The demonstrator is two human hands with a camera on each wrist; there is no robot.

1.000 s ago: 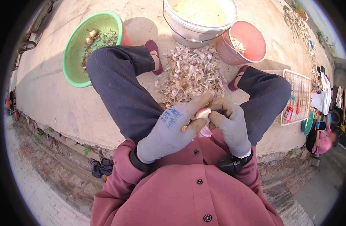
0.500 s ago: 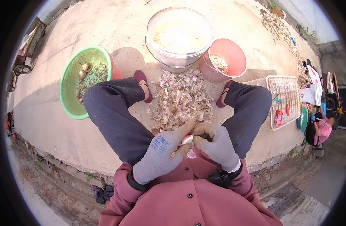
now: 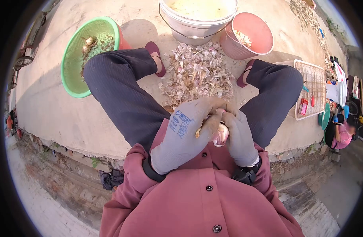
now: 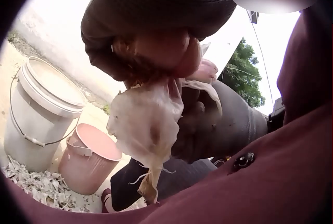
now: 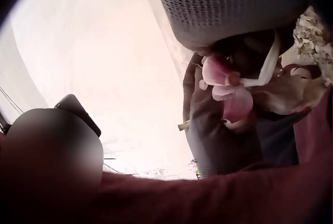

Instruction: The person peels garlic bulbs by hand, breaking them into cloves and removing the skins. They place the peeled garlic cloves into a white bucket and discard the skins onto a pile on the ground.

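Observation:
Both hands wear grey work gloves and meet in front of the body over a partly broken garlic bulb (image 3: pixel 221 136). The left hand (image 3: pixel 185 128), with blue print on its back, grips the bulb from the left. From the right, the curled fingers and thumb of the right hand (image 3: pixel 240 136) pinch it. Pink-white cloves (image 5: pixel 237 101) stand exposed in the right wrist view, with a strip of peel curling off beside them. Loose papery skin (image 4: pixel 148 122) hangs below the left hand in the left wrist view. The fingertips overlap and partly hide the bulb.
Between the feet lies a heap of garlic skins (image 3: pixel 199 73). Behind it stand a white bucket (image 3: pixel 199 29) and a pink bucket (image 3: pixel 252 33) holding cloves. A green strainer basket (image 3: pixel 70 71) with bulbs is at left, a pale crate (image 3: pixel 312 85) at right. Another person (image 3: pixel 341 134) sits far right.
The hands have closed in on each other, the right fingers now overlapping the left fingertips. More of the bulb shows below the thumbs. The head view shifted down, then back up.

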